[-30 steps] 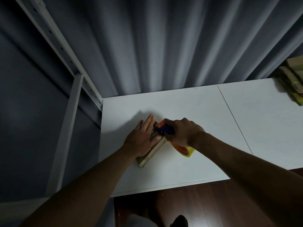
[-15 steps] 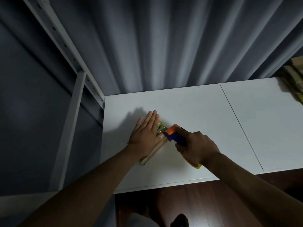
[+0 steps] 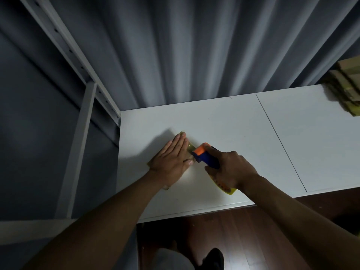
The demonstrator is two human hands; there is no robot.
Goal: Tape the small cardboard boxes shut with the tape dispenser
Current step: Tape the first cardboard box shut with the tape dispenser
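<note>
While the left hand [image 3: 171, 160] lies flat on the small cardboard box [image 3: 190, 148] on the bench [image 3: 233, 133], the right hand [image 3: 229, 170] grips the tape dispenser [image 3: 204, 155] at its right edge. Risk: pulling sideways could slide the box or wrinkle the tape if pressure eases.

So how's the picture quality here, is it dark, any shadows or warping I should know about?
Head view: dim overall, the light falling mostly on the white table; the left hand casts a dark shadow leftward across it; wide-angle warping bends the shelf frame and curtain folds; the stacked cardboard at the right edge is murky; a faint sheen shows on the tape by the dispenser.
</note>
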